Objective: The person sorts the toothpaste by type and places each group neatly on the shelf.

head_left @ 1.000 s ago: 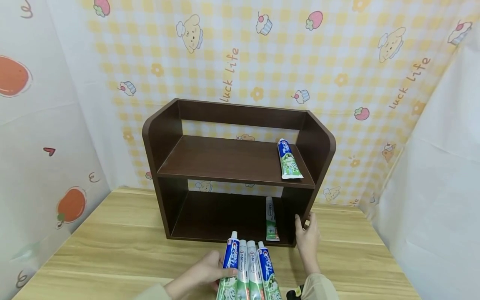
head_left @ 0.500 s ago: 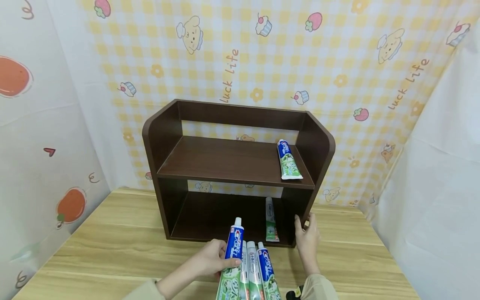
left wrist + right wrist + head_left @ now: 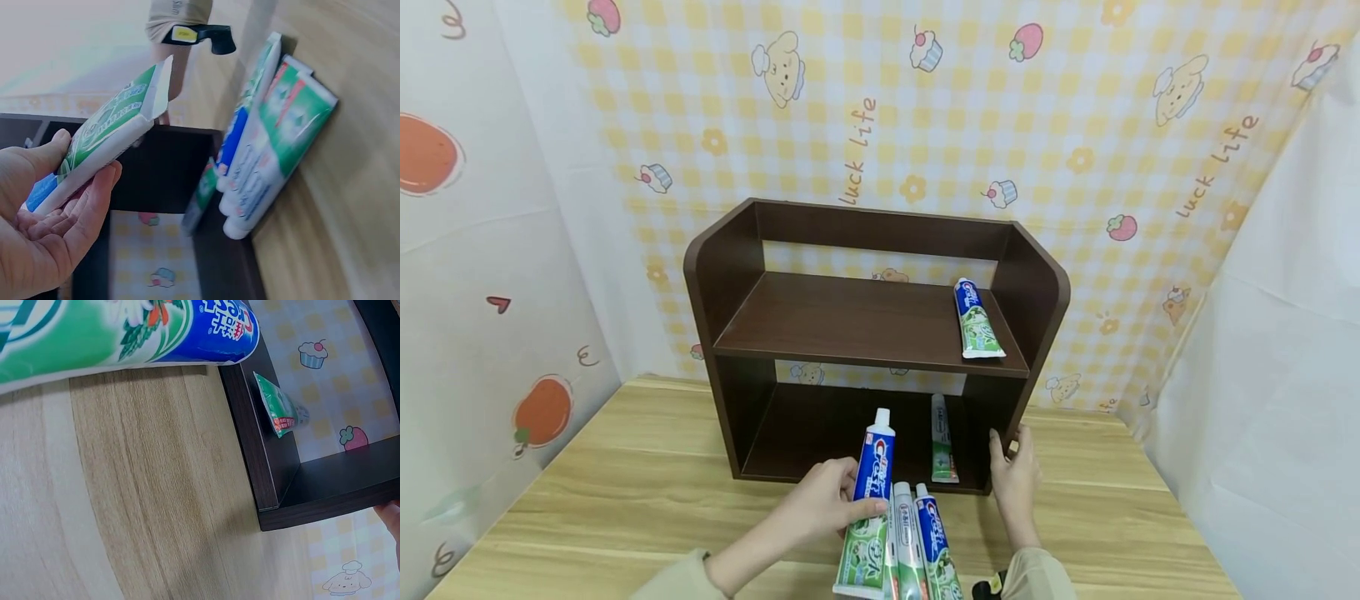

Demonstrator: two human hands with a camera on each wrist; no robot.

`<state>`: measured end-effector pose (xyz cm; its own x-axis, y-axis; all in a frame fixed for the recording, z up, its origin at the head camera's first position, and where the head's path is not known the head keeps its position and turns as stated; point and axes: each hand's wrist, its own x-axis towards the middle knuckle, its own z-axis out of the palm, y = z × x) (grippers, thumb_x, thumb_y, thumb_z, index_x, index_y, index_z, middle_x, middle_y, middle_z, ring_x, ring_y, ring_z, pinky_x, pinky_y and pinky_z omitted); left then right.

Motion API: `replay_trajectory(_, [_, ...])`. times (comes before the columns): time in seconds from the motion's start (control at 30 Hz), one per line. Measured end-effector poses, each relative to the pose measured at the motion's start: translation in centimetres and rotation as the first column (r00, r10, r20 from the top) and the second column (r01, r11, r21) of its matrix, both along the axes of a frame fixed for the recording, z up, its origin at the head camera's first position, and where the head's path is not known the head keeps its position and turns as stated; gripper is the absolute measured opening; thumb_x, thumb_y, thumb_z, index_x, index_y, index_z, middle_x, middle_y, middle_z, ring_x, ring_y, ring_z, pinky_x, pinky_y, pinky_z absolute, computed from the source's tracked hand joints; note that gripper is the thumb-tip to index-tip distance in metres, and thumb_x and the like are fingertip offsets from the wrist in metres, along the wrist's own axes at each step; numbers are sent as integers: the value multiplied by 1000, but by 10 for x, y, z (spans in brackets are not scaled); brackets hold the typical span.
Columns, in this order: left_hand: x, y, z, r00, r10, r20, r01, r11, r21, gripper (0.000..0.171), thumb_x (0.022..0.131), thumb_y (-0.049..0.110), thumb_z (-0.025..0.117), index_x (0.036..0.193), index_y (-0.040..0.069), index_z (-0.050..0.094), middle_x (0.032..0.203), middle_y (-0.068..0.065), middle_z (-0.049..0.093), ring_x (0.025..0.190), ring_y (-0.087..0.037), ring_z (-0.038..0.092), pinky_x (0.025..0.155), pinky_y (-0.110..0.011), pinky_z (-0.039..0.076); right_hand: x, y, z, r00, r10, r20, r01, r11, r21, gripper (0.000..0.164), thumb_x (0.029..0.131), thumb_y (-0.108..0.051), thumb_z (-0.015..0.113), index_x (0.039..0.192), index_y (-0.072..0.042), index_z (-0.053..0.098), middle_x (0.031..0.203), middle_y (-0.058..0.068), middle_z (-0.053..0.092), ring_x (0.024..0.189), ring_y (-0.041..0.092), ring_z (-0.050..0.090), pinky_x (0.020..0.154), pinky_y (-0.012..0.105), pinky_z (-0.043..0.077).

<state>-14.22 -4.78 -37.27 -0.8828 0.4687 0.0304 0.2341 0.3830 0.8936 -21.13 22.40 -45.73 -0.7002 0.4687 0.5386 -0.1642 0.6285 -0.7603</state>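
Observation:
My left hand (image 3: 831,500) pinches a blue and green Crest toothpaste tube (image 3: 872,479), cap end up, between thumb and fingers. It is lifted above several tubes on the table: a white and green toothpaste tube (image 3: 910,542) and another blue and green one (image 3: 937,546) show beside it. In the left wrist view the held tube (image 3: 109,125) is apart from the tubes on the table. My right hand (image 3: 1017,483) holds the right side panel of the dark brown shelf (image 3: 850,321). Only a bit of that hand (image 3: 392,519) shows in the right wrist view.
One Crest tube (image 3: 977,321) lies on the upper shelf at the right. A white and green tube (image 3: 943,442) lies on the lower shelf, near the right wall. The wooden table (image 3: 625,500) spreads around the unit, with a patterned cloth (image 3: 925,125) behind.
My left hand has raised the leftmost Crest tube from the row and moved it forward, toward the shelf. The right hand stays at the side panel.

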Motion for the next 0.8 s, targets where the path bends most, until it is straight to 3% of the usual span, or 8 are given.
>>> replay_trajectory(0.2, [-6,-3,17,997,22,-76,-24,1000,-14,45,80,31,69,99,-7,54,70,-5,61,58,-11,57,49,-24,52,-1,0,-1,1000,-3,-25,3,1000,15,16,87,-13,60,96,-3,52,95,21,61,79,42,65,68,51,53])
replay_trajectory(0.63, [-23,-2,59,986,88,-145,-96,994,-49,40,80,30,68,99,-3,56,72,-5,62,57,-11,58,50,-24,52,-2,1,1,999,-6,-38,7,1000,28,16,87,-12,60,96,-2,52,95,23,61,77,42,65,66,49,53])
replay_trajectory(0.8, [-33,1,76,975,139,-175,-152,986,-64,38,80,30,69,101,1,57,73,-5,63,57,-11,59,51,-24,52,-2,1,0,999,0,-39,1,1000,29,16,87,-12,60,95,-2,51,94,22,61,78,42,65,67,49,54])
